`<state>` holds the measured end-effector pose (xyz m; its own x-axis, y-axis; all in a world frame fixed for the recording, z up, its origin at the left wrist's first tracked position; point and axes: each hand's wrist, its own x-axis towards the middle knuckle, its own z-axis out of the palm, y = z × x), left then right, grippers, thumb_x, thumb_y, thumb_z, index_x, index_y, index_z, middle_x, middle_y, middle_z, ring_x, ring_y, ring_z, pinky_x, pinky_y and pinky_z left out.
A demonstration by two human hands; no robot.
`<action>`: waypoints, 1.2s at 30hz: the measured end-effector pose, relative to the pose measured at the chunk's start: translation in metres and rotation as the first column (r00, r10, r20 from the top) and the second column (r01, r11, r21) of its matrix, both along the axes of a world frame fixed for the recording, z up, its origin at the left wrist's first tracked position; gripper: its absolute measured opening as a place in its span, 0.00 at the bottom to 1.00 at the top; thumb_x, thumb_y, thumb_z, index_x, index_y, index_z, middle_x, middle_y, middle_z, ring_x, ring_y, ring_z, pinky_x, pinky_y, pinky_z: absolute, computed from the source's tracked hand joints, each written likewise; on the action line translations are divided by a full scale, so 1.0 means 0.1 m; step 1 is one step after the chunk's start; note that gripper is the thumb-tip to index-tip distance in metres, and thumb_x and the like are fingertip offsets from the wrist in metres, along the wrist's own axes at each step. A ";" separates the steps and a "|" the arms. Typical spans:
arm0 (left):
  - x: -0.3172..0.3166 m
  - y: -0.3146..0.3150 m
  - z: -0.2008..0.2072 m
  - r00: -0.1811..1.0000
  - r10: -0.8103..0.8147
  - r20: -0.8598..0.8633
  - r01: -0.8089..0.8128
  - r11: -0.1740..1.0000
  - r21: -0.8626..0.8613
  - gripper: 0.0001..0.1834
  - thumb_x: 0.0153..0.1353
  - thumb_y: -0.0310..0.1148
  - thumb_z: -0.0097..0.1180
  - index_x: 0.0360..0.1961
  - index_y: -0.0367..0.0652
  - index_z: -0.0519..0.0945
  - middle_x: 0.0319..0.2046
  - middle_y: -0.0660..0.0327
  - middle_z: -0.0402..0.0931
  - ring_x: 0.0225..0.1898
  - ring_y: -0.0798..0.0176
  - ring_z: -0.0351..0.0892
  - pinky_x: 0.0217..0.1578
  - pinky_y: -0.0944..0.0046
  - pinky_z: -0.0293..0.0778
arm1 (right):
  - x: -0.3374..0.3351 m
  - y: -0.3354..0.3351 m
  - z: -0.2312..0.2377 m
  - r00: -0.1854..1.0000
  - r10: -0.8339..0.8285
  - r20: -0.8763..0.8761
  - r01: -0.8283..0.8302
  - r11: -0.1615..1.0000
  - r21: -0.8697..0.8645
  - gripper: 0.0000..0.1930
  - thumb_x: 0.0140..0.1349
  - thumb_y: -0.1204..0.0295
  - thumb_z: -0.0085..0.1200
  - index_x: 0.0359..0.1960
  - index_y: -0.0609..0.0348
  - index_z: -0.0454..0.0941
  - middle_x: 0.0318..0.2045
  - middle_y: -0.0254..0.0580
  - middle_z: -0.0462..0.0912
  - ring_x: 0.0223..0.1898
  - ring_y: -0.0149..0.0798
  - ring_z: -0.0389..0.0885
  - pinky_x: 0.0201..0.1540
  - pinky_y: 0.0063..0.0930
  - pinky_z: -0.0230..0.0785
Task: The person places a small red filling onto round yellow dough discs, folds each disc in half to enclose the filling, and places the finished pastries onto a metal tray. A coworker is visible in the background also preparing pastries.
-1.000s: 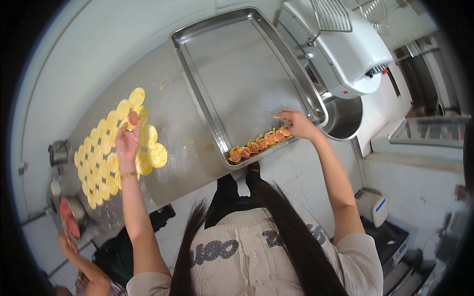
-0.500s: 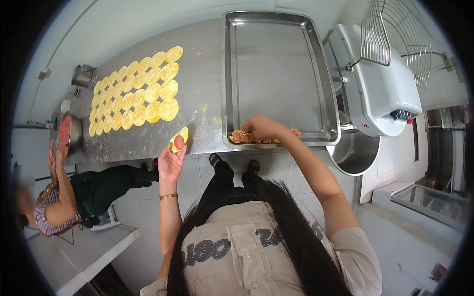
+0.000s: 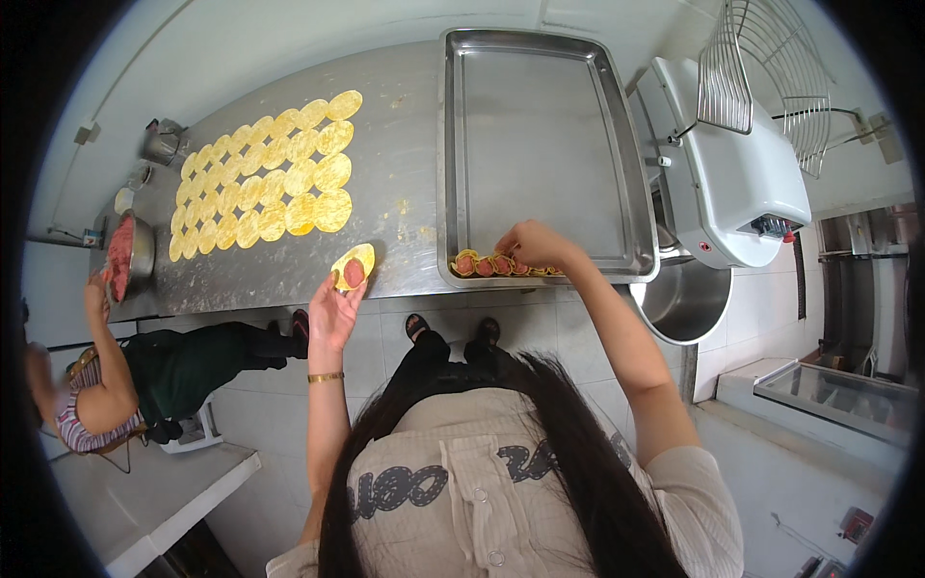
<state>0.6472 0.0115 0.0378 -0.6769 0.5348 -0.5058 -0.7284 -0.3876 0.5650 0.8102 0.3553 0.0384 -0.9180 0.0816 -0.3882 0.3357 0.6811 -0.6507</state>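
Note:
On the fingers of my left hand (image 3: 334, 313) rests a round yellow dumpling wrapper (image 3: 367, 253) with a ball of pink minced meat (image 3: 354, 274) on it; the thumb presses its edge. This hand is just off the table's near edge. My right hand (image 3: 530, 246) reaches over the near side of a large metal tray (image 3: 540, 125). Its fingers are bent and pinched at a filled dumpling (image 3: 502, 264), partly hiding it. Along the tray's near wall runs a row of such dumplings, with open tops and pink filling (image 3: 466, 263); the forearm covers part of the row.
Rows of yellow wrappers (image 3: 275, 185) lie on the steel table (image 3: 400, 125). Far left, another person (image 3: 116, 371) works at a bowl of pink mince (image 3: 143, 252). Right of the tray stand a white machine (image 3: 742, 173) with a wire guard (image 3: 725, 72) and a steel bowl (image 3: 689, 299).
The wrapper in my left hand has tilted to show more of its face. My right hand has shifted slightly right, uncovering more dumplings. The other person's hand is lower, at the mince bowl.

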 end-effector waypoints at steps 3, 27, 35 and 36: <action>-0.06 0.02 -0.01 0.999 -0.031 0.010 0.031 0.999 0.026 0.21 0.69 0.32 0.41 0.58 0.29 0.62 0.59 0.48 0.65 0.59 0.50 0.69 0.60 0.54 0.70 | 0.01 -0.05 -0.01 0.999 -0.040 -0.024 0.039 0.997 -0.061 0.19 0.46 0.82 0.47 0.40 0.58 0.84 0.33 0.50 0.85 0.34 0.45 0.84 0.39 0.34 0.74; -0.43 0.00 -0.20 0.985 -0.169 0.044 0.168 0.985 0.024 0.22 0.66 0.34 0.48 0.57 0.32 0.64 0.57 0.50 0.68 0.58 0.52 0.71 0.58 0.56 0.71 | 0.15 0.04 0.03 0.981 -0.170 0.089 0.162 0.983 0.092 0.18 0.49 0.80 0.48 0.41 0.59 0.84 0.40 0.52 0.84 0.44 0.50 0.82 0.49 0.35 0.73; -0.43 0.07 -0.24 0.980 -0.193 0.058 0.191 0.981 0.042 0.21 0.66 0.34 0.48 0.56 0.32 0.64 0.57 0.49 0.68 0.57 0.52 0.71 0.57 0.56 0.72 | 0.20 -0.03 0.15 0.983 -0.153 0.099 0.143 0.984 0.102 0.16 0.50 0.78 0.53 0.41 0.54 0.85 0.38 0.52 0.84 0.43 0.50 0.82 0.47 0.36 0.74; -0.43 0.08 -0.24 0.980 -0.191 0.061 0.189 0.981 0.043 0.21 0.66 0.34 0.48 0.56 0.32 0.64 0.57 0.49 0.68 0.57 0.52 0.71 0.57 0.56 0.72 | 0.21 -0.03 0.15 0.984 -0.153 0.086 0.145 0.985 0.093 0.16 0.50 0.78 0.53 0.41 0.54 0.85 0.38 0.52 0.84 0.43 0.50 0.82 0.47 0.36 0.74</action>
